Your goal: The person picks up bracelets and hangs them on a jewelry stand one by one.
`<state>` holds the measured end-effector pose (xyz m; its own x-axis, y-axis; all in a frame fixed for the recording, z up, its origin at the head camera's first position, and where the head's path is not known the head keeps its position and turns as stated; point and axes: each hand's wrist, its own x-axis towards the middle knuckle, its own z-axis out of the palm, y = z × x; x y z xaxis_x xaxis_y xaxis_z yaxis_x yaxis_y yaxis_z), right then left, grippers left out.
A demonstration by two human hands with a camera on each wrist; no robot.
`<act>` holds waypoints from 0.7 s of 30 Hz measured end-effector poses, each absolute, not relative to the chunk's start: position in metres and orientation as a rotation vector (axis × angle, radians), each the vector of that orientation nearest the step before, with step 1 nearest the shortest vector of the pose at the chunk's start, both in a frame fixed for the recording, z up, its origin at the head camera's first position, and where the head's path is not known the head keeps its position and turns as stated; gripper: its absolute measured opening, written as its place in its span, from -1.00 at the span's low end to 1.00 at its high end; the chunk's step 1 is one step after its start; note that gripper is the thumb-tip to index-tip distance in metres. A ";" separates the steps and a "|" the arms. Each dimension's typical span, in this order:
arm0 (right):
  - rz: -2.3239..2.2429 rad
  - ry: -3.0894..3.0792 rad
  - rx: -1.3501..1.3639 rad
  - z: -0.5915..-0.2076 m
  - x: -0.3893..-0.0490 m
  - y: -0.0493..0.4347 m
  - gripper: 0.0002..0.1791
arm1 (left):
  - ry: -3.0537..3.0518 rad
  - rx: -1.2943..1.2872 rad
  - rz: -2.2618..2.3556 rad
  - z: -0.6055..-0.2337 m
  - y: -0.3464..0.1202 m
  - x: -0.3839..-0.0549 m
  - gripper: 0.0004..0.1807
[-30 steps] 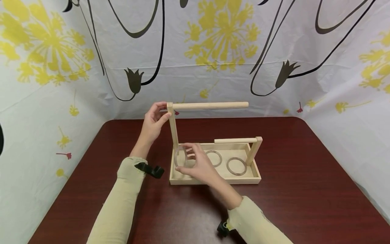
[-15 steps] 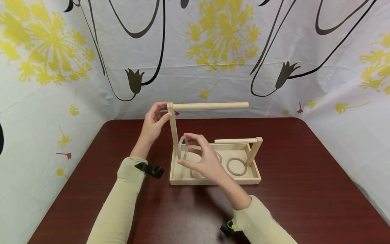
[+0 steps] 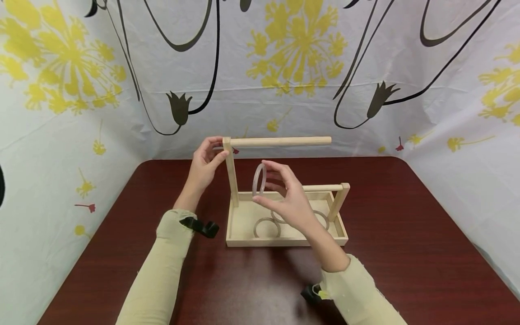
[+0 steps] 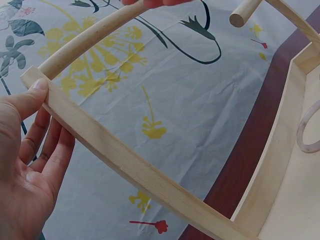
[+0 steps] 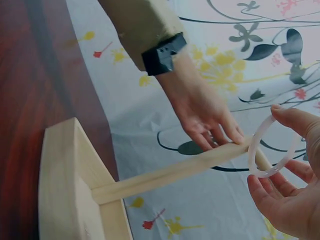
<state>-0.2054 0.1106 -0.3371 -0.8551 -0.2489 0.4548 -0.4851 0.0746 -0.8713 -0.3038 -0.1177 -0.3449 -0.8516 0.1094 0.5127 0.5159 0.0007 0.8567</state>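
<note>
Flower-printed cloth point(image 3: 235, 76) is hanging behind a dark red table point(image 3: 406, 225). Right hand point(image 3: 293, 198) is pinching a translucent ring point(image 3: 255, 181) on edge between thumb and fingertips, raised above the tray point(image 3: 264, 243), to the right of the tall post point(image 3: 231, 176). Held ring is looking light, stiff, smooth, perhaps slippery; gripping opposite points of its rim should be keeping the middle free. Left hand point(image 3: 205, 163) is holding the post's top, near the long dowel point(image 3: 280, 141). Farther out, other rings point(image 3: 266, 219) are lying in the tray, partly hidden.
</note>
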 end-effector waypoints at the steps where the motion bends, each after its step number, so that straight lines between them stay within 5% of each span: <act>1: 1.869 -2.153 0.746 -0.336 -0.206 0.112 -0.18 | -1.986 -0.651 -1.919 -0.345 -0.118 -0.304 -0.62; 21: 1.764 -2.021 0.592 -0.296 -0.212 0.154 -0.13 | -1.987 -0.629 -1.943 -0.344 -0.118 -0.302 -0.63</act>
